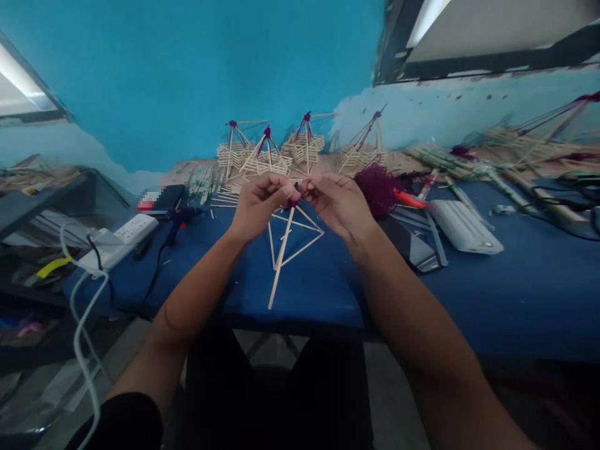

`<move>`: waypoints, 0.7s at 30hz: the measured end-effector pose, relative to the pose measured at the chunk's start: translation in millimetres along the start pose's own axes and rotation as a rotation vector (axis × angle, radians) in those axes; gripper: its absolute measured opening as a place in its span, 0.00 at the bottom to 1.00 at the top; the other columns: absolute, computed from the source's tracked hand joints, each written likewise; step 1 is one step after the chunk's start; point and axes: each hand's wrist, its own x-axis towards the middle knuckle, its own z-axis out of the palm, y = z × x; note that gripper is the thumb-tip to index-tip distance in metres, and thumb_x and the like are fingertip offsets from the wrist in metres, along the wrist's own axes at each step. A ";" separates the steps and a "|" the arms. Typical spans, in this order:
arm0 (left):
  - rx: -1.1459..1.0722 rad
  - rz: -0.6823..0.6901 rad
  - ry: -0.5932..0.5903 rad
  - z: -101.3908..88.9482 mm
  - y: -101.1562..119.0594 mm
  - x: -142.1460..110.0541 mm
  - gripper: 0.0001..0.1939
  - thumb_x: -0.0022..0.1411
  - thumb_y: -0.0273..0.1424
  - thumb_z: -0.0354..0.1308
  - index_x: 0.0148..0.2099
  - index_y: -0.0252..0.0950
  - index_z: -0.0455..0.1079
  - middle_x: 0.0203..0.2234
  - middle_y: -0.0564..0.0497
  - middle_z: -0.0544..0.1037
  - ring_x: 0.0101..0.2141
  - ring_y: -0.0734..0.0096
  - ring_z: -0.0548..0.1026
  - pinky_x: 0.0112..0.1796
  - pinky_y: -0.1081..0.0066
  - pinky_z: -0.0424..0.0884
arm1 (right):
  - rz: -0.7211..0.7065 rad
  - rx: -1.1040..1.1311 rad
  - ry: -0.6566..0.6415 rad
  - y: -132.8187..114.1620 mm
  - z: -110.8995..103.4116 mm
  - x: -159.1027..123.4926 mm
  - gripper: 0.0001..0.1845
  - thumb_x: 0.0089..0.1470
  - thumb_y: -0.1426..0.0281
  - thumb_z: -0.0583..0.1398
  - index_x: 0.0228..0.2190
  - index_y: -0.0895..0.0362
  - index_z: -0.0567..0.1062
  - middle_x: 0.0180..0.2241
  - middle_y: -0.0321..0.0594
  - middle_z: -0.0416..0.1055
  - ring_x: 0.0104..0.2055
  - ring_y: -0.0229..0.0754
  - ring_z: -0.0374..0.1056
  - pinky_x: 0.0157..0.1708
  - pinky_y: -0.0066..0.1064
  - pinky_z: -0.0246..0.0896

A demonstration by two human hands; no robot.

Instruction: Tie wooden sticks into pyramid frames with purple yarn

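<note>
A frame of thin wooden sticks (300,250) stands on the blue table in front of me, its sticks meeting at a top joint wrapped in purple yarn (293,204). One longer stick juts toward me. My left hand (263,203) is closed in a pinch at that joint. Close beside it, my right hand (338,200) pinches what looks like the loose end of the yarn. The fingertips of both hands nearly meet, so the knot is partly hidden. To the right of my right hand lies a tangled bundle of purple yarn (374,187).
Several finished-looking stick models (267,156) line the wall. On the left are a power strip (135,228), a blue glue gun (177,222) and a dark box (169,197). A phone (412,244), an orange-handled tool (410,199) and a white power bank (464,226) lie right.
</note>
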 end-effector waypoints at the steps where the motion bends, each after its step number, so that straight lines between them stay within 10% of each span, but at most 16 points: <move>1: 0.009 -0.005 0.024 -0.3 -1.6 0.1 0.22 0.64 0.52 0.76 0.39 0.40 0.77 0.32 0.51 0.86 0.34 0.71 0.84 0.38 0.68 0.82 | 0.011 0.009 0.003 0.7 0.5 -0.4 0.17 0.48 0.59 0.80 0.27 0.54 0.82 0.34 0.39 0.79 0.37 0.38 0.74 0.39 0.30 0.74; 10: -0.071 -0.037 0.167 0.4 -1.1 5.4 0.15 0.58 0.35 0.80 0.45 0.37 0.84 0.29 0.54 0.87 0.30 0.73 0.85 0.32 0.74 0.79 | -0.154 0.040 -0.055 21.8 1.8 5.0 0.21 0.40 0.62 0.86 0.34 0.51 0.88 0.34 0.37 0.83 0.38 0.42 0.81 0.41 0.35 0.81; 21: -0.132 -0.188 0.185 0.9 4.1 10.1 0.58 0.57 0.31 0.83 0.82 0.50 0.58 0.51 0.47 0.89 0.31 0.73 0.86 0.33 0.74 0.81 | -0.218 -0.021 -0.047 29.8 -4.9 10.9 0.34 0.42 0.56 0.86 0.47 0.49 0.81 0.36 0.32 0.84 0.37 0.40 0.82 0.41 0.31 0.82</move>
